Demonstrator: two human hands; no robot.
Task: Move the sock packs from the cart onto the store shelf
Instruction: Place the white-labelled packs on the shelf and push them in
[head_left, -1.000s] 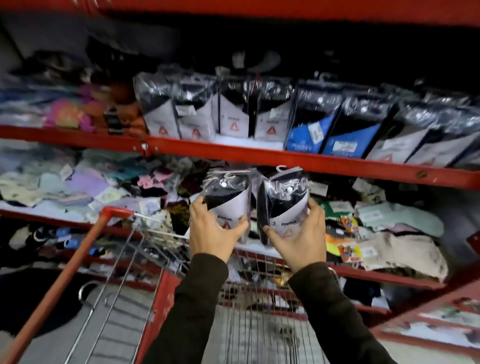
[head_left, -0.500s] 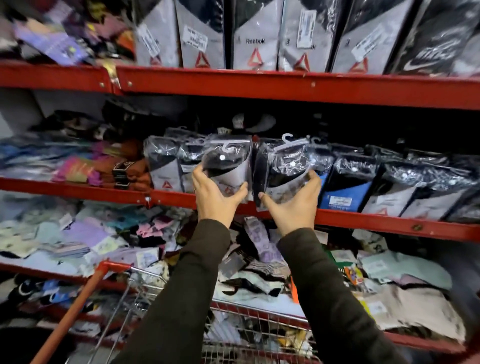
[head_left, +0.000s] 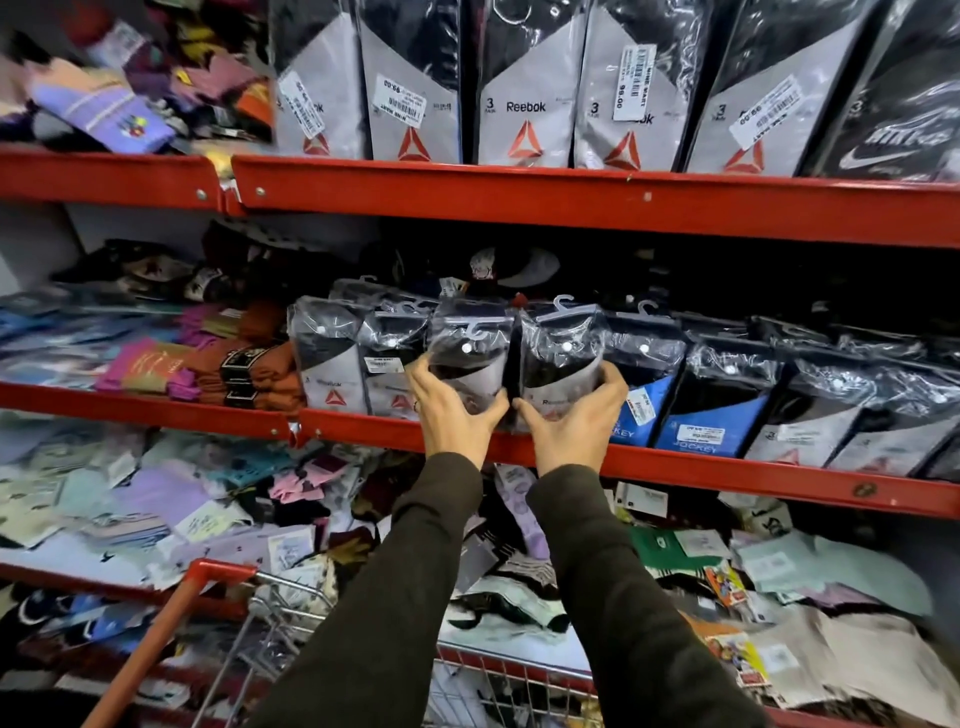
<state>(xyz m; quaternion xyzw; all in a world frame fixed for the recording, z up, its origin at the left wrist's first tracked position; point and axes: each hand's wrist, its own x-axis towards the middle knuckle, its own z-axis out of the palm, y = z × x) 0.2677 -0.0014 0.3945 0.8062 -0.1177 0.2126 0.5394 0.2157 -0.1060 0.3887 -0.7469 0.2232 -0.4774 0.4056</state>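
On the middle shelf (head_left: 675, 470), the front row is packed edge to edge: Reebok packs (head_left: 332, 364) to the left of your hands, Jockey packs (head_left: 711, 400) and grey-fronted packs (head_left: 831, 415) to the right, so you find no open slot along the red lip. The two packs (head_left: 514, 358) you hold fill the only gap between them. Above the hanger hooks (head_left: 563, 304), dark open room runs up to the upper shelf rail (head_left: 571, 200), wide enough for a hand. Orange sock bundles (head_left: 260, 374) block the left side. Below, the cart's red handle (head_left: 171, 618) and wire rim (head_left: 509, 670) stand just under your forearms.
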